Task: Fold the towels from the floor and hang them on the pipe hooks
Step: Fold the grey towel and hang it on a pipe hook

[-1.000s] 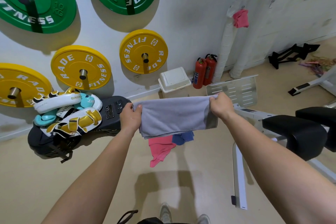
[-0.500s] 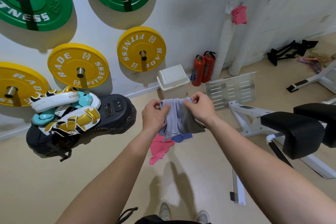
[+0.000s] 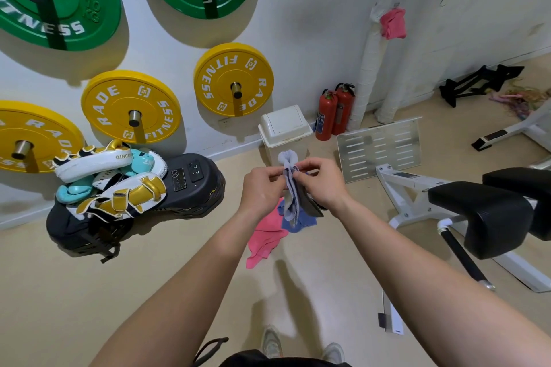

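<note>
Left hand and right hand pinch the folded grey cloth towel. One pink cloth towel hangs on a hook, while a crumpled pink floor towel and a blue floor towel wait below the fingers.

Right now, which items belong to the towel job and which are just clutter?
Job: grey towel, pinched by left hand and right hand; pink floor towel; blue floor towel; hung pink towel; pipe.
Clutter: weight plates, bin, fire extinguishers, boxing pads.

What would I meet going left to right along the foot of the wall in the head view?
Boxing pads → white bin → red fire extinguishers → slotted metal plate → black stand.
</note>
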Demonstrator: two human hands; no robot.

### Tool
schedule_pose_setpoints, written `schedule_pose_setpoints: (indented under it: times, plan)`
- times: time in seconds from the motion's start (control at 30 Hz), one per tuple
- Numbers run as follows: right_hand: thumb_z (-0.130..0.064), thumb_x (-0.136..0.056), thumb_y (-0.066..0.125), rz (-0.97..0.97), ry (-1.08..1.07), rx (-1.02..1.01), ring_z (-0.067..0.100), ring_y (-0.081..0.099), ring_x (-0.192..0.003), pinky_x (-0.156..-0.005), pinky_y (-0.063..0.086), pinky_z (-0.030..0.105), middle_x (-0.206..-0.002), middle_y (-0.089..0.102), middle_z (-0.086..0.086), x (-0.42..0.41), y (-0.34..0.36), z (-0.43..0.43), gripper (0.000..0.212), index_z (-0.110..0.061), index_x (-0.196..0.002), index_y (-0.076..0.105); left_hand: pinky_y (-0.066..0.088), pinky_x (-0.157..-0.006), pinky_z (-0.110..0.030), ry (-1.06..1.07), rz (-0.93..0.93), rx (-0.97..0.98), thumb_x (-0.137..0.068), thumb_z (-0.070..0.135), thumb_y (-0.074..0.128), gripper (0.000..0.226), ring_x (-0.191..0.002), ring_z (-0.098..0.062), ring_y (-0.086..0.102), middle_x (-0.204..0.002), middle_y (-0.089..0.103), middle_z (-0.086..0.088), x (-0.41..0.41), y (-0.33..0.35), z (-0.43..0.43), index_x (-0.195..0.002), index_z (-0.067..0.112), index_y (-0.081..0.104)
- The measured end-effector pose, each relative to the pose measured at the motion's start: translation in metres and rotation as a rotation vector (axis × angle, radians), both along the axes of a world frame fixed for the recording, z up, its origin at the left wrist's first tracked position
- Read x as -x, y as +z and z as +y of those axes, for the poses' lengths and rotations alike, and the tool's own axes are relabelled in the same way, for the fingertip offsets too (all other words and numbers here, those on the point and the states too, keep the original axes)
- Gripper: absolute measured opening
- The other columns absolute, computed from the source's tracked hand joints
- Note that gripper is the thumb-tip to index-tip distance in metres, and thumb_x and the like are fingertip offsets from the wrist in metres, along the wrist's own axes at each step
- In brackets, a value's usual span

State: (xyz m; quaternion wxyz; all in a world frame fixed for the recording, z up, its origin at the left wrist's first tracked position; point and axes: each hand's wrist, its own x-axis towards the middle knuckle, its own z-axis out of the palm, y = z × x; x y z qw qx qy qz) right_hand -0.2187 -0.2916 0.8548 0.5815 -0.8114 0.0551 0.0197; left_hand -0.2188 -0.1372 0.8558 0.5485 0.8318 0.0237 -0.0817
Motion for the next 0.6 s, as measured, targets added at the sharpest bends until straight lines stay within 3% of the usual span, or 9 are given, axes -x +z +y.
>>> schedule_pose_setpoints:
  times: [0.1,0.23,0.33,0.43,0.5,0.6]
  plan:
    - [-0.015,-0.087,0.072,0.0,0.009,0.029,-0.003,0.06,-0.061,-0.062,0.046,0.012,-0.08,0.069,-0.012,0.001,0.002,-0.002,0.003,-0.017,-0.088,0.074,0.058,-0.067,-0.025,-0.043,0.041,0.016,-0.089,0.002,0.056,0.032,-0.082,-0.014,0.075,-0.084,0.077,-0.003,0.001,0.004,0.002,-0.105,0.019,0.078]
    - [-0.016,-0.086,0.072,0.006,0.035,0.077,0.0,0.059,-0.062,-0.058,0.043,0.012,-0.078,0.068,-0.011,-0.001,0.002,-0.006,0.003,-0.018,-0.087,0.073,0.054,-0.061,-0.016,-0.089,0.063,0.031,-0.091,-0.006,0.055,0.03,-0.075,-0.009,0.074,-0.089,0.076,-0.011,-0.002,0.008,0.008,-0.111,0.006,0.074]
    - [-0.013,-0.085,0.071,0.008,0.071,0.083,0.001,0.058,-0.062,-0.06,0.042,0.015,-0.076,0.067,-0.01,-0.004,0.005,-0.008,0.006,-0.019,-0.084,0.071,0.052,-0.058,-0.015,-0.105,0.038,0.006,-0.089,0.001,0.068,0.016,-0.067,-0.009,0.072,-0.086,0.076,-0.012,-0.003,0.011,0.009,-0.104,0.003,0.076]
    - [-0.011,-0.082,0.071,0.023,0.131,0.055,-0.002,0.055,-0.057,-0.056,0.041,0.013,-0.073,0.065,-0.008,-0.004,0.01,-0.009,0.005,-0.014,-0.085,0.07,0.052,-0.058,-0.02,-0.08,-0.056,-0.109,-0.082,0.011,0.078,0.003,-0.06,-0.007,0.069,-0.067,0.074,-0.003,-0.005,0.013,0.009,-0.082,0.014,0.078]
    - [-0.007,-0.078,0.074,0.041,0.2,0.04,0.0,0.054,-0.058,-0.052,0.04,0.012,-0.072,0.062,-0.008,-0.003,0.014,-0.01,0.015,-0.01,-0.091,0.067,0.054,-0.06,-0.025,-0.058,-0.099,-0.239,-0.075,0.025,0.084,0.012,-0.061,-0.008,0.068,-0.063,0.071,0.005,-0.008,0.013,0.01,-0.07,0.027,0.073]
    - [0.003,-0.072,0.078,0.045,0.308,0.093,0.009,0.056,-0.063,-0.056,0.048,0.018,-0.078,0.06,-0.005,-0.004,0.017,-0.011,0.028,-0.008,-0.094,0.064,0.049,-0.059,-0.03,0.0,-0.126,-0.407,-0.063,0.048,0.087,0.031,-0.064,-0.01,0.062,-0.062,0.064,0.01,-0.009,0.014,0.012,-0.063,0.028,0.063]
